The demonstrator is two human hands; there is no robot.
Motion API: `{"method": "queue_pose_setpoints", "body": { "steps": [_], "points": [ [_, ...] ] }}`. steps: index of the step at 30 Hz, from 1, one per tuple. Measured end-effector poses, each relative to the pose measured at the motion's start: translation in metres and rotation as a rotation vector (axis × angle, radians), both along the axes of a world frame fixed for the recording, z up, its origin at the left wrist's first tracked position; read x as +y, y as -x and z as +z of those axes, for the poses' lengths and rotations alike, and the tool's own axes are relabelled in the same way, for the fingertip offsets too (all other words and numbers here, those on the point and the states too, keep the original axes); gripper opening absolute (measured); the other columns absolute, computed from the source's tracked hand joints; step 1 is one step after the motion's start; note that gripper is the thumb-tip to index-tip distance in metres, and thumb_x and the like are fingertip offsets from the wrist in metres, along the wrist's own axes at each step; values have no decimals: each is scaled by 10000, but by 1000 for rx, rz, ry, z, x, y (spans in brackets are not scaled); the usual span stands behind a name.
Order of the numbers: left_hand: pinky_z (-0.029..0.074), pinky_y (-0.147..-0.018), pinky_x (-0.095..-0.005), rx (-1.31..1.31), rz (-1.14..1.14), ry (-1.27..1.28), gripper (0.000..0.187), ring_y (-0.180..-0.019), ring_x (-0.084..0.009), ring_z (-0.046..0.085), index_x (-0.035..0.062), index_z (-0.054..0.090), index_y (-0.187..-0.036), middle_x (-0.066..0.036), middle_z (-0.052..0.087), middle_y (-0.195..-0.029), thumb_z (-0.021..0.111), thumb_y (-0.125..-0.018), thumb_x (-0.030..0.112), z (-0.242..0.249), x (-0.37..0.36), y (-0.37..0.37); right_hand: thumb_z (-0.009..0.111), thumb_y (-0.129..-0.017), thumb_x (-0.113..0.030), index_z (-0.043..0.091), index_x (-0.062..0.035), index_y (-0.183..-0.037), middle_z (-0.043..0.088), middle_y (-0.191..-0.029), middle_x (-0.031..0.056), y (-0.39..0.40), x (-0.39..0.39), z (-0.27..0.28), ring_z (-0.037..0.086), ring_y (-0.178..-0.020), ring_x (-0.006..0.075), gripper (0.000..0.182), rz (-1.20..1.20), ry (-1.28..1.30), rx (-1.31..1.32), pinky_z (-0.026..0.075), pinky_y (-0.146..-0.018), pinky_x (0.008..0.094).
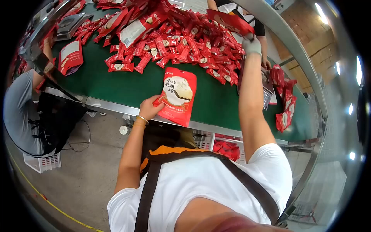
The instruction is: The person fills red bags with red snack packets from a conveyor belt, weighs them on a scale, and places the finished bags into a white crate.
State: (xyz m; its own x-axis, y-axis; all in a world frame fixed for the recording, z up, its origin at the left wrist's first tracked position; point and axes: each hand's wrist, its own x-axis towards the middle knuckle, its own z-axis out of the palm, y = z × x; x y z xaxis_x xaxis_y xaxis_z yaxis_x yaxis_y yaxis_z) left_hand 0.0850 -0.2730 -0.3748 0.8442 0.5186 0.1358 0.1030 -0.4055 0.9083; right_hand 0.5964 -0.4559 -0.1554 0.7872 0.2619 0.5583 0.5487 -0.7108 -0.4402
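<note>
My left hand [149, 108], bare with a bracelet at the wrist, pinches the lower left edge of a red snack pouch [178, 94] with a white label and dark lettering. The pouch's front faces up, at the near edge of the green table. My right hand [252, 45], in a pale glove, reaches far to the right, its fingers closed at the corner of another red pouch [230, 21]. A large heap of small red wrapped snacks [185, 46] lies beyond the first pouch.
A red-and-white pouch [71, 57] and a metal scale [70, 27] are at the left. More filled red pouches [286, 106] lie at the right end of the green table [127, 87]. Co-workers are at the left and far side. A crate of red packs [227, 149] stands below.
</note>
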Motion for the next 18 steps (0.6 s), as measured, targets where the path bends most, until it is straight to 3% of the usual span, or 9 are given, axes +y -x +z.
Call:
{"method": "queue_pose_setpoints", "body": {
  "steps": [1,4,7,9,11,13,15,17,18],
  "points": [
    [527,-806,-386,-4,1,-13,500,-898,-343,666,16,651,-1124,-195,686,-985,743,-737,319,1,2,-2,513,-889,-543,645,-18,-1048,662,-1099,206,93,19,44,599,-1082,389,564,-132,65,-64,483,-903,379],
    [464,-920,-416,-4,-13,-165,707,-1065,-342,568,-12,509,-1307,-198,574,-1166,759,-731,313,19,15,-2,443,-887,-593,679,12,-1019,622,-1012,319,92,41,56,583,-1012,471,662,-24,87,-54,474,-895,481],
    [431,-972,-427,-229,143,-282,695,-1139,-369,534,-16,460,-1343,-216,544,-1210,725,-790,310,70,28,-18,368,-995,-239,638,-5,-990,692,-874,183,103,55,45,684,-792,346,357,819,-2091,1745,587,-700,402],
    [439,-971,-401,-344,175,-312,630,-1140,-360,545,-15,462,-1337,-223,540,-1230,690,-837,293,100,33,-39,355,-982,-101,600,-16,-937,651,-776,87,157,67,35,663,-703,238,264,760,-2284,1491,595,-632,331],
    [454,-950,-382,-436,127,-132,579,-1119,-332,567,-15,473,-1322,-220,545,-1229,670,-861,274,137,25,-53,398,-973,-123,589,-12,-948,632,-771,86,185,73,8,648,-684,230,223,913,-2683,1534,588,-615,331],
    [466,-932,-376,-512,51,-51,540,-1100,-303,582,-10,479,-1314,-203,554,-1221,652,-881,263,143,23,-74,414,-953,-119,583,-23,-965,621,-794,79,179,79,-15,644,-710,195,195,1217,-2601,1664,567,-574,290],
    [483,-902,-355,-491,31,-54,557,-1085,-273,591,-7,464,-1332,-189,527,-1257,648,-890,277,139,12,-89,421,-935,-108,568,-12,-996,606,-783,70,189,85,-28,633,-687,174,186,1230,-2707,1663,556,-558,275],
    [487,-890,-344,-489,1,53,594,-1093,-261,589,-6,436,-1359,-197,505,-1275,649,-890,290,133,-6,-102,423,-923,-105,548,6,-996,587,-768,50,210,94,-39,617,-660,158,183,1409,-2292,1846,550,-553,266],
    [482,-901,-347,-457,-9,101,654,-1120,-275,578,1,382,-1403,-208,480,-1306,652,-891,305,134,-13,-105,428,-929,-114,553,28,-1033,574,-758,30,206,97,-45,604,-646,149,215,1218,-2311,2036,550,-560,259]
  ]
}}
